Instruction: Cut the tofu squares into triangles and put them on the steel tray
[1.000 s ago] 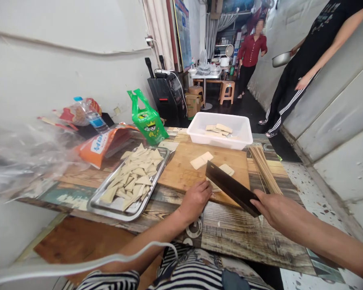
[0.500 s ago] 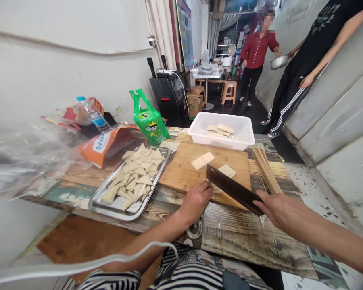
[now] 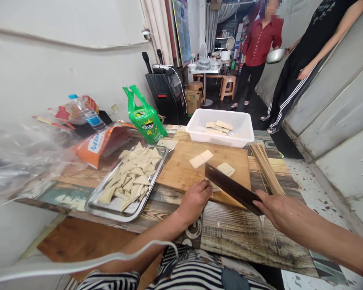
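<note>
My right hand (image 3: 278, 211) is wrapped round the handle of a dark cleaver (image 3: 230, 187), its blade slanting over the front of the wooden cutting board (image 3: 175, 171). Fingers curled, my left hand (image 3: 196, 199) presses down on a pale tofu slice (image 3: 216, 189) at the board's near edge, right beside the blade. The cleaver partly hides that slice. Farther back on the board lie two joined tofu pieces (image 3: 201, 159) and a small stack of tofu slices (image 3: 225, 169). Left of the board, a metal tray (image 3: 124, 218) bears a heap of pale triangular pieces (image 3: 133, 177).
Behind the board stands a white plastic tub (image 3: 219, 139) with more slabs inside. Thin wooden skewers (image 3: 268, 169) lie to the right. A green bag (image 3: 148, 125), an orange packet (image 3: 99, 145) and clear plastic wrap crowd the left. Two people stand beyond, with a metal pot (image 3: 275, 56).
Both hands and the cleaver keep nearly the same place on the board. In the background, the person in red has stepped nearer, and the pot has tilted and moved slightly left. The view shifts slightly.
</note>
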`<state>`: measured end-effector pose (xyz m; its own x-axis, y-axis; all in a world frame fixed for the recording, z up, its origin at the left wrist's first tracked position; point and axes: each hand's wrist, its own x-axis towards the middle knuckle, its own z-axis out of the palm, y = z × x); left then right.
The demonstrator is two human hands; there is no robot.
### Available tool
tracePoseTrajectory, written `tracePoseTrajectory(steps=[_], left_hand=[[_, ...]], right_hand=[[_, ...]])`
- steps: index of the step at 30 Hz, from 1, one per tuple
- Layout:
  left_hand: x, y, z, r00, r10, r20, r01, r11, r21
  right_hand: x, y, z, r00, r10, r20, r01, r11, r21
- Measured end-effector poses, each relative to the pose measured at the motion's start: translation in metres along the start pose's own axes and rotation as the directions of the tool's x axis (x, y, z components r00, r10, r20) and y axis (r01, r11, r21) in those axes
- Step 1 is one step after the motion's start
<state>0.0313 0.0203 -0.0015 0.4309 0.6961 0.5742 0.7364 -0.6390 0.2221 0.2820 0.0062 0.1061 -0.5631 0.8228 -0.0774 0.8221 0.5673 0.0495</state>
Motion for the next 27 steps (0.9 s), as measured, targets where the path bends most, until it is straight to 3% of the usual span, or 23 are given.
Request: tracePoseTrajectory(steps=[8, 14, 17, 20, 23, 27], left_hand=[[-0.001, 0.0, 0.0, 1.0, -0.002, -0.015, 0.002, 1.0, -0.009], [-0.002, -0.002, 0.003, 1.0, 0.001, 0.001, -0.001, 1.0, -0.019], [0.0, 0.0, 0.0, 1.0, -0.001, 0.001, 0.001, 1.0, -0.016], [0.003, 0.004, -0.006, 0.999, -0.028, 0.026, 0.028, 1.0, 0.0], [0.008, 0.002, -0.01, 0.99, -0.083, 0.111, 0.081, 0.997, 0.018], [0.026, -0.009, -0.004, 0.967, -0.03, 0.253, 0.026, 1.0, 0.018]], right_hand=[[0.001, 0.003, 0.001, 0.998, -0.042, -0.053, 0.043, 0.999, 0.001], [0.012, 0.003, -0.002, 0.993, -0.022, 0.112, 0.012, 0.996, 0.088], [0.01, 0.008, 0.008, 0.994, -0.023, 0.104, 0.012, 0.995, 0.099], [0.001, 0.016, 0.02, 0.996, 0.085, 0.028, -0.089, 0.974, 0.21], [-0.013, 0.024, 0.026, 0.958, 0.279, -0.058, -0.243, 0.906, 0.348], [-0.03, 0.033, 0.045, 0.936, 0.35, -0.037, -0.278, 0.798, 0.535]])
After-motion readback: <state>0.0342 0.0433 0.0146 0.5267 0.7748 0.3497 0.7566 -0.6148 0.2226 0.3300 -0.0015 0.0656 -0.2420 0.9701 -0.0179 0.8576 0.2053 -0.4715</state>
